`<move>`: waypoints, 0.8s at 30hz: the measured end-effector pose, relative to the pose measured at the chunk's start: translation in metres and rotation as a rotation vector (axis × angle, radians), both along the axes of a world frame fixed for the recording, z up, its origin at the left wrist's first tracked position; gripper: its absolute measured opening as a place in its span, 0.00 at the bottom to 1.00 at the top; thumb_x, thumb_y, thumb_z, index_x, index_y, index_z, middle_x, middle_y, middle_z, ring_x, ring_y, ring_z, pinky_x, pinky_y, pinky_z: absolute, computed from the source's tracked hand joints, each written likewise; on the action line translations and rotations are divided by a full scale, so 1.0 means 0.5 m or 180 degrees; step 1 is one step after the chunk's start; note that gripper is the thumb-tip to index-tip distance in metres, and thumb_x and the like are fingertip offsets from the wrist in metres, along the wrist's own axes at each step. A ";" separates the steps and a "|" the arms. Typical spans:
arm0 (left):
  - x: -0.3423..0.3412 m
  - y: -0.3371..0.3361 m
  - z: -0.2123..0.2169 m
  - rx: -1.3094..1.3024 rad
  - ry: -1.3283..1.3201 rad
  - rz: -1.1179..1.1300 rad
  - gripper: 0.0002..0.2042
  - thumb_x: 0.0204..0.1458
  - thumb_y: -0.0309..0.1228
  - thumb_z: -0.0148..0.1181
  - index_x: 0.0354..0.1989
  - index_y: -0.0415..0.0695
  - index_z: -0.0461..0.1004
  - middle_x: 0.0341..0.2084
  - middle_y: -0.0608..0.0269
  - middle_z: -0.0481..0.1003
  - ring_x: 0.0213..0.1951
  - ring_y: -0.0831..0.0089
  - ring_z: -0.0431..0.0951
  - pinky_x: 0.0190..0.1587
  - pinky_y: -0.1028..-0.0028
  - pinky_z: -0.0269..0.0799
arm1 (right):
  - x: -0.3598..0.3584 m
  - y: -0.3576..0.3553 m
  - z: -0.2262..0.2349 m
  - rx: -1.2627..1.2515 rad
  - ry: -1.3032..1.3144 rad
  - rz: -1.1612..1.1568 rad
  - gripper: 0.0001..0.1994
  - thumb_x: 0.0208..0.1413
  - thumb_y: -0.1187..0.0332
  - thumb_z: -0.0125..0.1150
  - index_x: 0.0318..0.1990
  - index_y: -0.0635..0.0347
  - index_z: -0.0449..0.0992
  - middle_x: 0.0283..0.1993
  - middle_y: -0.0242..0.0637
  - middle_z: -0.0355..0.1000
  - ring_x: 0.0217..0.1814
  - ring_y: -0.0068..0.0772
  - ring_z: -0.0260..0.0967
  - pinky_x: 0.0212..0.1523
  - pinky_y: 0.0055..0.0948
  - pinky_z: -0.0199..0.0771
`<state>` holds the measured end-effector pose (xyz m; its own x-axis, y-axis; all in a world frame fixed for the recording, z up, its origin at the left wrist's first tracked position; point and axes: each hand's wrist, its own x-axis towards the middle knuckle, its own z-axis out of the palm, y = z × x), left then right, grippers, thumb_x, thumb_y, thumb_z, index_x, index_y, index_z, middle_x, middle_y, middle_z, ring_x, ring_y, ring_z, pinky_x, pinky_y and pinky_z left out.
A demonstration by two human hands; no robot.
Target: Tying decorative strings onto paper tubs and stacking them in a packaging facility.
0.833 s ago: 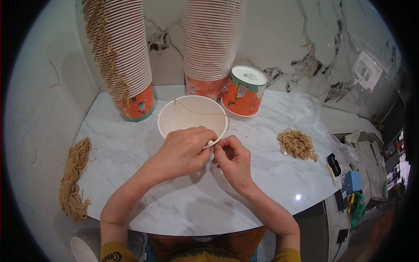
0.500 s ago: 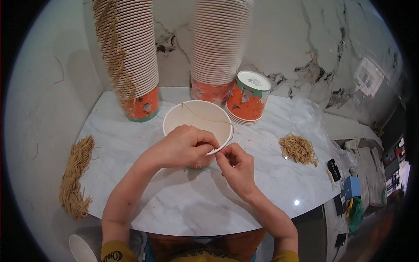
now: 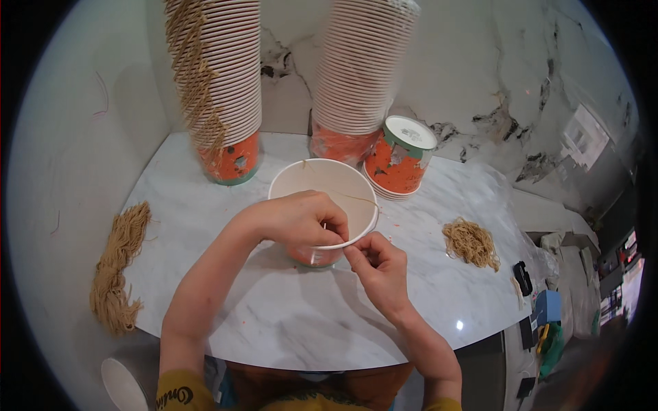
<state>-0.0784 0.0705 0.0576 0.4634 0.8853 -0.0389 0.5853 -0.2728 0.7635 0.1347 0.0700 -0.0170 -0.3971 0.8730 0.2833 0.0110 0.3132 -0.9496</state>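
A white-lined paper tub [image 3: 322,177] with an orange outside and green base stands on the table in front of me. Tan string [image 3: 343,194] runs from the far rim across the mouth and over the right rim. My left hand [image 3: 305,218] reaches over the near side, its fingertips pinched together inside the wall; what they hold is hidden. Just outside the near right rim, my right hand [image 3: 378,268] is closed in a pinch at the string, its fingertips touching the rim beside the left ones.
Tall stacks of paper tubs, one left [image 3: 229,89] draped with cut strings and one right [image 3: 363,75], stand behind. Beside them sits a short upturned stack [image 3: 397,161]. String bundles lie left [image 3: 122,267] and right [image 3: 471,243]. A black object [image 3: 523,278] rests near the right edge.
The view has shifted slightly, so the tub and stacks appear further right. Both hands stay at the near right rim, with the left fingers reaching slightly lower inside the tub.
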 end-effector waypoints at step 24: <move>0.035 -0.087 0.028 0.1681 0.0438 0.1391 0.04 0.52 0.25 0.59 0.34 0.40 0.77 0.37 0.59 0.78 0.30 0.71 0.78 0.30 0.73 0.70 | 0.043 0.037 0.006 0.1881 -0.1524 -0.0593 0.04 0.50 0.74 0.67 0.32 0.57 0.76 0.32 0.34 0.74 0.26 0.38 0.76 0.26 0.35 0.72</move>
<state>-0.0609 0.0269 0.0717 0.0823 0.9059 0.4153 0.8079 -0.3047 0.5045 0.1563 0.0884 -0.0140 -0.4551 0.6949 0.5567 0.4793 0.7181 -0.5045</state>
